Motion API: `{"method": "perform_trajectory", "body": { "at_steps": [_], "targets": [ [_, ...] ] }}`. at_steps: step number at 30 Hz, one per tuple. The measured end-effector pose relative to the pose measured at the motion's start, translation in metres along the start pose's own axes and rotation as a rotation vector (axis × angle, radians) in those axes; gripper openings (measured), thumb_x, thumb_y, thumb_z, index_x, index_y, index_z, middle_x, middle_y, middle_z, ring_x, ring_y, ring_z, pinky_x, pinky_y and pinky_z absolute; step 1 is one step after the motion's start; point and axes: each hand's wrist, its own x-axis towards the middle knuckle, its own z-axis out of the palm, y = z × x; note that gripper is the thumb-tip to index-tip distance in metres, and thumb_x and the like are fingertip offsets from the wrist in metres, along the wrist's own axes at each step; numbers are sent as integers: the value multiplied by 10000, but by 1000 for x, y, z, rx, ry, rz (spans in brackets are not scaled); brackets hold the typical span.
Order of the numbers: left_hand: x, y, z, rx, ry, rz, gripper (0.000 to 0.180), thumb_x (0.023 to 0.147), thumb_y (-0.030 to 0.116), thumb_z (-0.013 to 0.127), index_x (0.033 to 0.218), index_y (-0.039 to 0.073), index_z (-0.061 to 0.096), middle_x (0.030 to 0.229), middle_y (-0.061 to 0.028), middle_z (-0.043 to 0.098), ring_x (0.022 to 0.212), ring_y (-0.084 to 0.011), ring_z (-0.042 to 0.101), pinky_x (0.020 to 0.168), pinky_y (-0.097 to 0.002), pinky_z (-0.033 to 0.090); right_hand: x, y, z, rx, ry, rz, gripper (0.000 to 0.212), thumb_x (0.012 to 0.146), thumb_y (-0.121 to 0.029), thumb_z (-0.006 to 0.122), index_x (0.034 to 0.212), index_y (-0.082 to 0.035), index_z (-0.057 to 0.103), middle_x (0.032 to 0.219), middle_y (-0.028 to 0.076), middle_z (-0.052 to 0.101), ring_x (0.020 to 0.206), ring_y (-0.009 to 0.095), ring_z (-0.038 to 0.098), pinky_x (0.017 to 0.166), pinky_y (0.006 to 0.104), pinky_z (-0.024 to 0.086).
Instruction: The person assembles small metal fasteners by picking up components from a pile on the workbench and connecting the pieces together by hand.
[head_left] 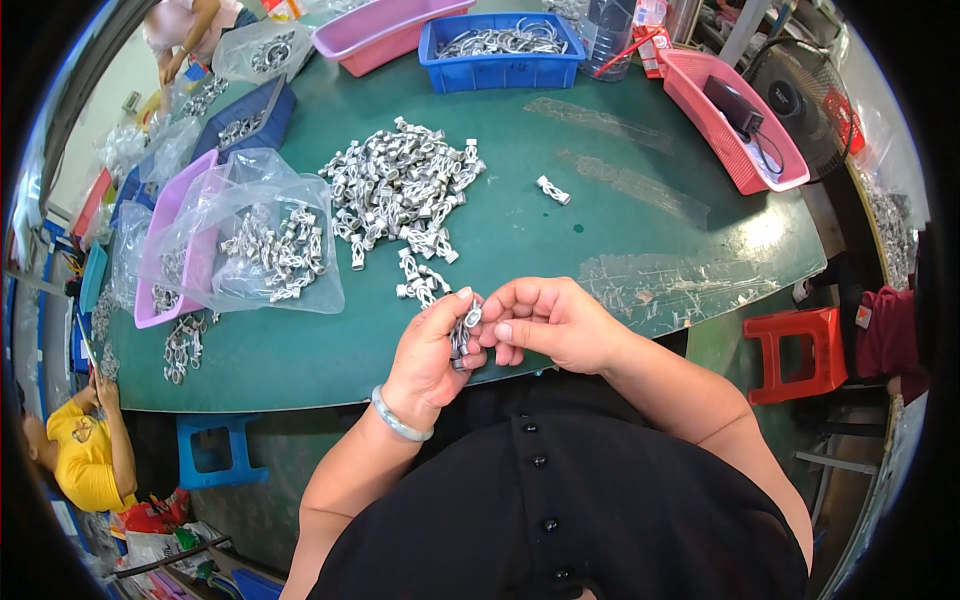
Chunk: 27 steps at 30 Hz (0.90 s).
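Note:
My left hand (425, 350), with a pale bangle (400, 415) on its wrist, is closed around several small silver looped metal pieces (460, 340). They show between its thumb and fingers. Close against them, my right hand (555, 325) has its fingers curled and its thumb near the index finger. Whatever those fingertips pinch is too small or too covered to make out. Just beyond my hands lie a few matching pieces (420, 280). A large heap of looped metal pieces (400, 185) spreads farther back, and one single piece (553, 190) rests apart on the right.
On the green table (520, 240), a clear plastic bag (320, 290) of pieces overlaps a pink tray (155, 310). A blue bin (500, 72) of metal rings stands at the back. Right are a pink basket (740, 180) and a fan (800, 110). Two people work at the left.

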Motion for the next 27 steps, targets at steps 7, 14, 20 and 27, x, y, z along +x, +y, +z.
{"method": "perform_trajectory", "body": {
  "at_steps": [7, 14, 20, 27],
  "targets": [
    [4, -4, -10, -75, -100, -54, 234, 842, 269, 462, 785, 51, 525, 666, -64, 555, 521, -145, 501, 382, -199, 347, 0, -3, -1, -141, -10, -80, 152, 832, -22, 491, 972, 18, 534, 827, 50, 599, 693, 86, 548, 614, 219, 454],
    [-2, -3, -8, -240, -177, 49, 285, 836, 229, 446, 1058, 69, 526, 866, -82, 590, 764, -226, 580, 588, -310, 483, 30, -29, -83, -1422, 690, -225, 172, 733, -111, 586, 871, -7, 585, 849, 127, 559, 775, 283, 552, 684, 353, 438],
    [-2, -5, -7, -207, -241, 74, 285, 840, 164, 456, 1111, 81, 486, 938, -91, 561, 823, -239, 574, 721, -374, 516, 43, -39, -105, -1575, 510, 27, 159, 753, -143, 557, 857, -35, 608, 880, 147, 540, 852, 300, 546, 739, 383, 441],
    [-4, -5, -4, -94, -153, 153, 209, 789, -1, 516, 980, 82, 532, 870, -67, 539, 800, -190, 571, 702, -339, 518, 40, -36, -106, -1315, 481, -70, 173, 802, -129, 495, 873, -12, 601, 834, 143, 578, 768, 260, 561, 701, 357, 443]
  ]
}}
